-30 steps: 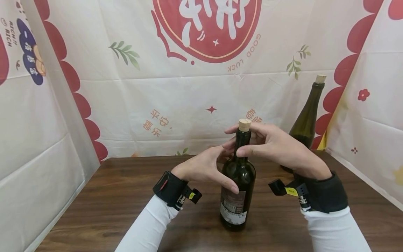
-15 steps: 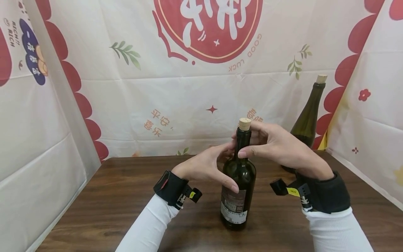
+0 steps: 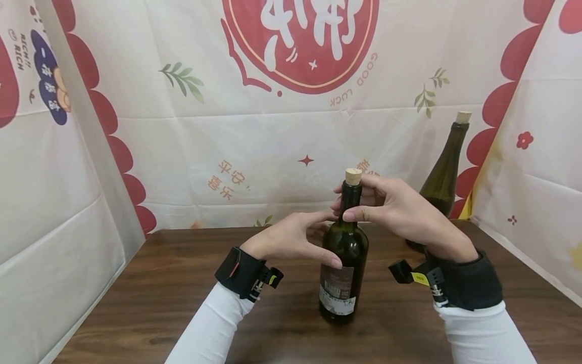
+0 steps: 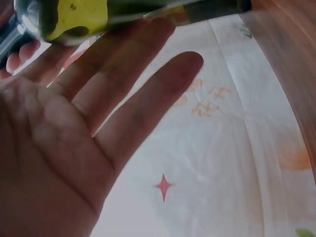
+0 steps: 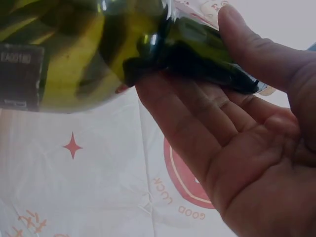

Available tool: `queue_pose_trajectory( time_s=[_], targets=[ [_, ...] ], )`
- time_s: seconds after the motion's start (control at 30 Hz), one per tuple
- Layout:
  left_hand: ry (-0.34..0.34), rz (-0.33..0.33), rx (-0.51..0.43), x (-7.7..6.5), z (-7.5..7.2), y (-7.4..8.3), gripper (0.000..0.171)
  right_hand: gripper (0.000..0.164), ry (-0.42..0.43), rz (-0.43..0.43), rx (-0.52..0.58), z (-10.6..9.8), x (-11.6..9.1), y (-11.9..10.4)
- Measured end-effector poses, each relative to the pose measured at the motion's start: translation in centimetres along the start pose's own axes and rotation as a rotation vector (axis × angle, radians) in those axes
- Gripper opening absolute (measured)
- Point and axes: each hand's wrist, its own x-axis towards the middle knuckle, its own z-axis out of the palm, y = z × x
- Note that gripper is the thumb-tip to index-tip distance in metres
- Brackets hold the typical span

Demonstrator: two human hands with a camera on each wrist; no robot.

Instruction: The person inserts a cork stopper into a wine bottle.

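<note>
A dark green wine bottle (image 3: 347, 245) stands upright over the table, stoppered with a pale cork (image 3: 353, 176). A dark and white label (image 3: 337, 290) covers its lower side. My left hand (image 3: 291, 237) holds the bottle at the shoulder, thumb across the front and fingers behind the glass. Higher up, my right hand (image 3: 404, 212) has the neck between thumb and fingers. In the left wrist view the long fingers (image 4: 116, 79) reach out along the bottle (image 4: 81, 17). The right wrist view has the fingers (image 5: 197, 103) lying behind the neck.
Another green bottle (image 3: 447, 167) with a cork stands at the back right, partly behind my right hand. The brown wooden table (image 3: 182, 293) ends at a printed white cloth (image 3: 273, 136), which also hangs along both sides.
The bottle has shifted slightly upward in the head view, and its base appears farther from the near edge. My left hand has moved up a little with it; the right has barely moved.
</note>
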Motion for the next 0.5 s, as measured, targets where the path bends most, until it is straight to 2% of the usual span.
queue_pose_trajectory(
  time_s=[0.07, 0.13, 0.33, 0.5],
  targets=[
    [0.013, -0.013, 0.041, -0.1, -0.3, -0.3, 0.075, 0.039, 0.02, 0.03, -0.024, -0.1, -0.1, -0.1],
    [0.043, -0.046, 0.093, -0.2, -0.7, -0.7, 0.076, 0.04, 0.041, 0.054, -0.052, -0.2, -0.1, -0.1],
    [0.159, -0.175, 0.252, -0.9, -2.0, -1.8, 0.088, 0.045, 0.07, 0.065, -0.087, -0.4, 0.1, 0.5],
    [0.258, -0.257, 0.314, -1.4, -2.9, -2.3, 0.094, 0.049, 0.115, 0.1, -0.158, -0.5, 0.2, 0.8]
  ],
)
